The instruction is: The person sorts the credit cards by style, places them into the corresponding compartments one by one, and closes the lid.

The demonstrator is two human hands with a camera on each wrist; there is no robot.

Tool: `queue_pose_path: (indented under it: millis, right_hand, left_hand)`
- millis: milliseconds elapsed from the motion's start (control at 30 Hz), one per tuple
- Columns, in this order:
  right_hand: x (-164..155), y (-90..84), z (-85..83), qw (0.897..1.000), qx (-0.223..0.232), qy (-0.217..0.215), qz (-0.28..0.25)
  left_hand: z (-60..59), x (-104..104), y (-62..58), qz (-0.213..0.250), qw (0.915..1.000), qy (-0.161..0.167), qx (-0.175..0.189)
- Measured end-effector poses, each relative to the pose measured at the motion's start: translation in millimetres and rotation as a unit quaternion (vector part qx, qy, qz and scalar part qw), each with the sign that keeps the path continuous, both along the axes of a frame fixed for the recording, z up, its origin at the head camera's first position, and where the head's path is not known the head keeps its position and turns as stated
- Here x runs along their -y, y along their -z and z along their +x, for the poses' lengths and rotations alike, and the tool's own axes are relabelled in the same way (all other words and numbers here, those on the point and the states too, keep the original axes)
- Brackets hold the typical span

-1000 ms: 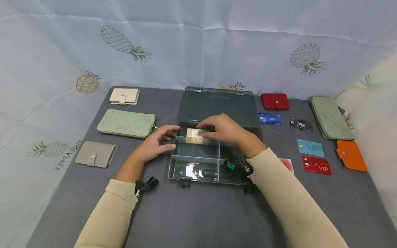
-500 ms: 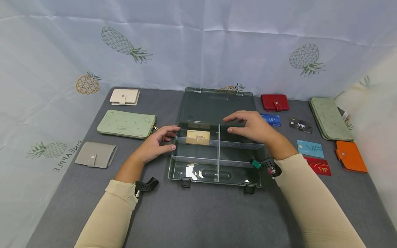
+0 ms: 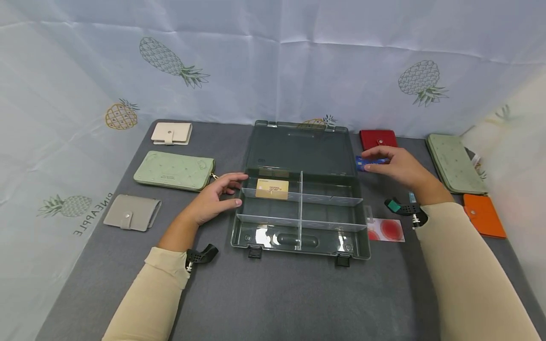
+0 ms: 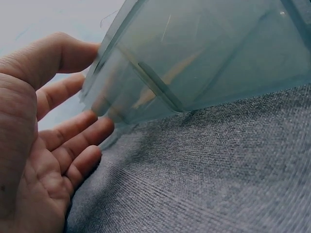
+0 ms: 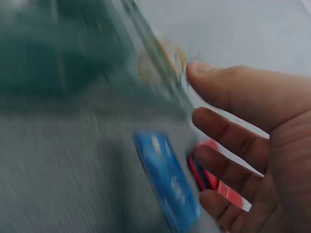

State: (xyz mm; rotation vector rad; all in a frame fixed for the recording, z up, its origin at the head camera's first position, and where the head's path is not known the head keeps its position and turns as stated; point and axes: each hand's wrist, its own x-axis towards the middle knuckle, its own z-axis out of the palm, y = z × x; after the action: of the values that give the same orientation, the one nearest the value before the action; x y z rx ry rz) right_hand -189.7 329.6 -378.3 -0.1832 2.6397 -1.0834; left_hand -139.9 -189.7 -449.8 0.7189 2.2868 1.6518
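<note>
My right hand point(image 3: 403, 166) hovers over the blue VIP card point(image 3: 362, 164) to the right of the box, fingers spread and holding nothing. In the right wrist view this blue card point(image 5: 167, 179) lies on the grey cloth, below and apart from the fingertips. My left hand point(image 3: 213, 200) rests at the left wall of the dark see-through compartment box point(image 3: 264, 249), thumb and fingers loosely spread. The left wrist view has its fingertips right at the box wall point(image 4: 228, 63). Inside the box's upper left compartment a gold card point(image 3: 272, 189) leans on the divider.
Left of the box lie a cream wallet point(image 3: 171, 133), a green long wallet point(image 3: 174, 170) and a grey wallet point(image 3: 132, 212). To the right are a red wallet point(image 3: 377, 138), another green wallet point(image 3: 455, 163), an orange wallet point(image 3: 485, 215) and a red-and-white card point(image 3: 390, 230).
My right hand has let go of the gold card, leaving it in the box, and moved right to above the blue card. The left hand has stayed in place.
</note>
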Motion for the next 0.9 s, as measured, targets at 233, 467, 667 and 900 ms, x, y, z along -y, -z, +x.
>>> queue_pose_path:
  millis: [233,467,667,900]
  right_hand:
    - [-31.0,15.3,-12.5,0.997,0.026,0.025,0.069]
    - [-35.3,28.5,-20.0,0.994,0.012,0.014,0.111]
    - [-33.8,29.7,-21.3,0.992,0.004,-0.009,0.124]
    - [-32.1,17.5,-17.9,0.993,0.022,-0.004,0.112]
  left_hand:
    - [1.4,-0.4,-1.6,0.001,1.0,0.002,0.006]
    - [2.5,-1.3,-4.2,0.004,1.0,0.005,0.006]
    - [1.8,-2.3,-4.8,0.004,1.0,0.007,0.006]
    - [1.7,-1.1,-5.5,0.003,1.0,0.007,0.005]
